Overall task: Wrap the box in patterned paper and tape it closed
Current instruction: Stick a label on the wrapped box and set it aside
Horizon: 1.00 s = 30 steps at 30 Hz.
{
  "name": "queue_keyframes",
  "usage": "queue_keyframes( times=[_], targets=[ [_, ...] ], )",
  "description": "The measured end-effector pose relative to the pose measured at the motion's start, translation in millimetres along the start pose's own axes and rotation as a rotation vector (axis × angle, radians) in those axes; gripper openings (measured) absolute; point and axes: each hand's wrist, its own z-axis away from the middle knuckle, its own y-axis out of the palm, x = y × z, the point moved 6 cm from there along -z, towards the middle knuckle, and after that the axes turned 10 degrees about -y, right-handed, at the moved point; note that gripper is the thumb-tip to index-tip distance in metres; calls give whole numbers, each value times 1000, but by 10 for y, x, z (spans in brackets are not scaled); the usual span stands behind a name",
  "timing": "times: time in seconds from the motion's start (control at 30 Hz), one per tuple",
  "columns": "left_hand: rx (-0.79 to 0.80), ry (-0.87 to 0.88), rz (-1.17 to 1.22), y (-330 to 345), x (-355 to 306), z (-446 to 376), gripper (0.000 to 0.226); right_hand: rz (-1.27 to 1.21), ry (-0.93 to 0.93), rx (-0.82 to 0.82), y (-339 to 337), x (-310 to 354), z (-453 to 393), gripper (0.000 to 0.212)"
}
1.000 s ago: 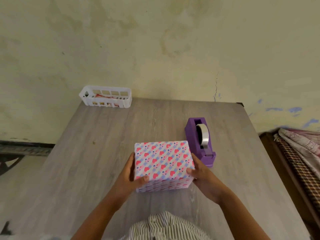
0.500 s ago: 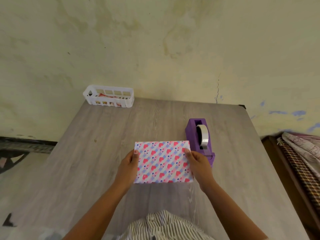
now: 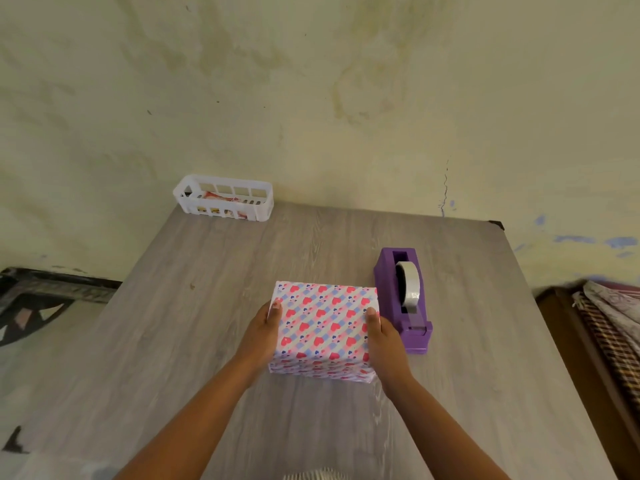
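A box wrapped in white paper with pink hearts and blue stripes (image 3: 323, 327) stands on the grey wooden table (image 3: 207, 323). My left hand (image 3: 265, 332) grips its left side, thumb tip on the top face. My right hand (image 3: 382, 337) grips its right side, thumb likewise on top. The fingers of both hands are hidden behind the box's sides. A purple tape dispenser (image 3: 405, 299) with a roll of clear tape stands just right of the box, close to my right hand.
A white slotted plastic basket (image 3: 223, 199) holding small packets sits at the table's far left corner against the wall. A bed with patterned cloth (image 3: 609, 323) lies beyond the table's right edge. The floor shows at left.
The box has been turned between my hands, so its top face and front side show again. Both hands stay on its sides.
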Motion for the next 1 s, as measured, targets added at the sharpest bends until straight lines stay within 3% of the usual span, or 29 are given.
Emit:
queue_keyframes(
  times=[0.1, 0.2, 0.3, 0.4, 0.6, 0.83, 1.0],
  targets=[
    [-21, -29, 24, -40, 36, 9, 36, 185, -142, -83, -104, 233, 64, 51],
    [-179, 0, 20, -261, -38, 33, 44, 399, -359, -207, -206, 625, 169, 46],
    [-375, 183, -219, -626, -192, -77, 50, 486, -580, -163, -43, 1044, 143, 31],
    [-387, 410, -502, -868, -368, -274, 53, 527, -677, -13, 301, 1360, -43, 22],
    [-402, 497, -605, -1439, -582, -944, 55, 540, -668, 215, 1272, 1719, -703, 19],
    [-411, 507, -789, -2015, -788, -1988, 67, 589, -443, 319, 2278, 1766, -1641, 58],
    [-453, 566, -925, -2297, -868, -2674, 59, 571, -407, 348, 2708, 1650, -2106, 62]
  ],
)
